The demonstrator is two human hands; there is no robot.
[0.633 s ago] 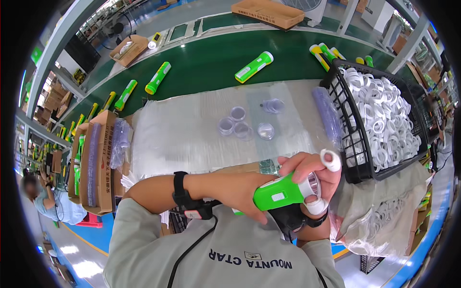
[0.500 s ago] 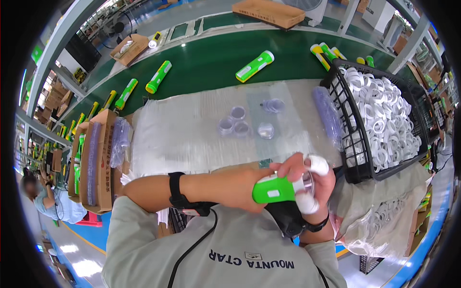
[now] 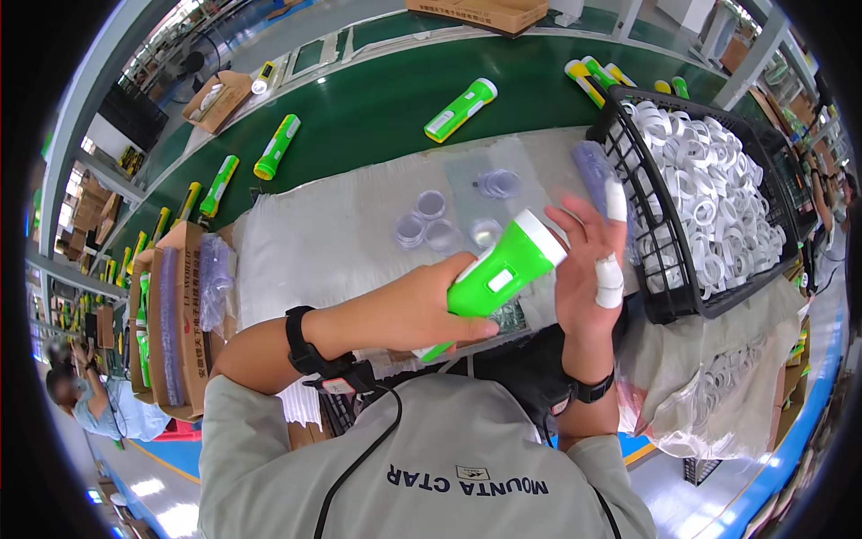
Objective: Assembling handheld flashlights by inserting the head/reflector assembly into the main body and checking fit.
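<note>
A green flashlight (image 3: 489, 292) with a white head is in the grip of my left hand (image 3: 442, 301), its head tilted up to the right. Beside that head my right hand (image 3: 585, 269) is raised with its fingers spread; white tape wraps two of its digits. Nothing is held in it. Behind the flashlight, several clear round lenses (image 3: 431, 205) lie on the pale work mat (image 3: 314, 225). Another small row of clear lenses (image 3: 499, 184) rests farther back, and a single lens (image 3: 486, 234) sits close to the flashlight's head.
A black crate (image 3: 669, 296) full of white rings (image 3: 709, 211) stands at the right, beside a bagged stack of lenses (image 3: 593, 171). More flashlights (image 3: 461, 110) lie on the green conveyor (image 3: 359, 117) beyond. A cardboard box (image 3: 190, 305) stands at left; a person (image 3: 99, 395) is farther off.
My left hand has lifted and turned the flashlight so its white head points up and right. My right hand has come off the head and opened. The view has shifted slightly.
</note>
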